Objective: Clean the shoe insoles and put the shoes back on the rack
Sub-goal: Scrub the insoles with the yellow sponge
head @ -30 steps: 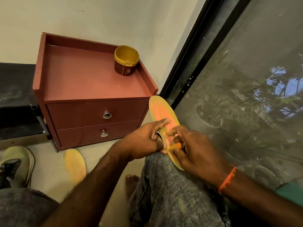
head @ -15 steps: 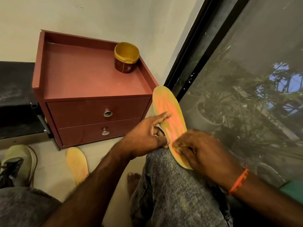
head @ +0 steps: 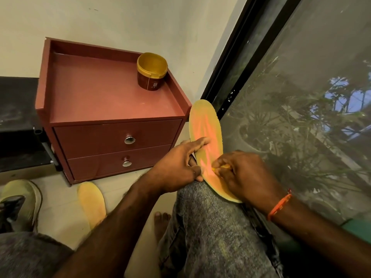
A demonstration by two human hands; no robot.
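Head view: person seated, insole [head: 204,137] propped on the right knee [head: 200,207], toe end pointing far, up toward the window screen [head: 301,97]. Left hand [head: 176,167] grips the insole's left edge, thumb on the near face, steadying it. Right hand [head: 245,175] is curled around a small yellow-orange item [head: 220,167], pressed on the insole's mid section; too small to tell if it's a cloth or a sponge.

Second insole [head: 91,201] lies flat on the floor, near-left, just in front of the red drawer unit [head: 112,133]. Shoe [head: 20,203] sits at the far-left edge of the floor. Brown jar [head: 151,72] with yellow lid stands on the unit's top, right rear corner.

Step, by my read: scrubbing insole one. Next likely calls for working toward the heel, then swapping to the floor insole. No rack in view.
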